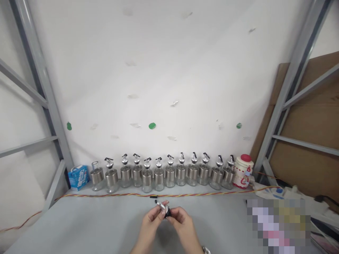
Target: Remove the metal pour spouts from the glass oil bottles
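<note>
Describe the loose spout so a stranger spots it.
Find the grey table and the bottle row along its back. In front, the left hand and right hand hold the silver-and-black spout; unlike the row's spouts, it sits on no bottle.

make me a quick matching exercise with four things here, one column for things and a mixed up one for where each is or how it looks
Things
1. loose spout
2. carton
3. jar
4. wire

Places and looks
A. red-lidded, right of the bottles
B. twisted, red and yellow
C. between left hand and right hand
D. blue, left of the bottles

Pairs: 1-C, 2-D, 3-A, 4-B
</note>
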Available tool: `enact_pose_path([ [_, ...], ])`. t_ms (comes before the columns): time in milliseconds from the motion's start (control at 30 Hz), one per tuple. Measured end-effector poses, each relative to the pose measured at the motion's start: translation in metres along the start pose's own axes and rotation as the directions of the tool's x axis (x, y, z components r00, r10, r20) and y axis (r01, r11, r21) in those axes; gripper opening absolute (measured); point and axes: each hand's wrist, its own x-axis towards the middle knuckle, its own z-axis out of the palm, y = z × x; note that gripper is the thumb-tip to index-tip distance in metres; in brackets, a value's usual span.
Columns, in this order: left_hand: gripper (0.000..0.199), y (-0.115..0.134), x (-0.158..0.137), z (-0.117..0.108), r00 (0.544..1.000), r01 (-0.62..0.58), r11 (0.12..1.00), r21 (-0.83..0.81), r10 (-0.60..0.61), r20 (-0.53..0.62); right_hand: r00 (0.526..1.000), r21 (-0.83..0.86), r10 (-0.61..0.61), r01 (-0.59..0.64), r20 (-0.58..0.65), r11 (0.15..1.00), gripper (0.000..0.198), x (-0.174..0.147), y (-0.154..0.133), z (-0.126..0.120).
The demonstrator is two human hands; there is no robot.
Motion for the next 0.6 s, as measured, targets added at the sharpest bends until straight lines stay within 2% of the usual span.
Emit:
enact_pose_path([
  [100, 0.047, 0.001, 0.000, 0.000, 0.999, 0.001, 0.999, 0.034, -0.002, 0.051, 1.000, -0.058, -0.019, 0.020, 0.013, 0.998, 0.008, -0.001, 0.003, -0.003],
  [267, 0.050, -0.003, 0.004, -0.003, 0.998, 0.032, 0.999, 0.022, -0.033, 0.047, 0.999, -0.121, -0.032, 0.033, 0.017, 0.992, 0.009, 0.002, 0.011, -0.005],
  [367, 0.054, -0.002, 0.004, -0.002, 0.993, 0.116, 0.993, -0.023, -0.115, 0.031, 0.998, -0.186, -0.034, 0.044, 0.054, 0.982, 0.010, 0.003, 0.002, -0.004],
  [433, 0.053, 0.002, 0.000, 0.001, 0.981, 0.192, 0.976, -0.101, -0.189, 0.039, 0.988, -0.275, -0.062, 0.099, 0.139, 0.956, 0.011, 0.002, -0.012, -0.008],
  [500, 0.050, 0.007, -0.005, 0.004, 0.968, 0.250, 0.946, -0.206, -0.245, 0.053, 0.968, -0.370, -0.101, 0.183, 0.230, 0.911, 0.019, 0.001, -0.029, -0.023],
  [533, 0.046, 0.009, -0.007, 0.006, 0.963, 0.268, 0.930, -0.252, -0.264, 0.048, 0.967, -0.416, -0.117, 0.203, 0.224, 0.887, 0.025, -0.001, -0.036, -0.036],
  [567, 0.043, 0.011, -0.009, 0.007, 0.961, 0.273, 0.917, -0.291, -0.274, 0.038, 0.975, -0.473, -0.136, 0.205, 0.175, 0.857, 0.027, -0.003, -0.044, -0.054],
  [600, 0.040, 0.013, -0.011, 0.007, 0.958, 0.279, 0.904, -0.323, -0.285, 0.031, 0.984, -0.538, -0.163, 0.178, 0.075, 0.824, 0.027, -0.007, -0.050, -0.077],
])
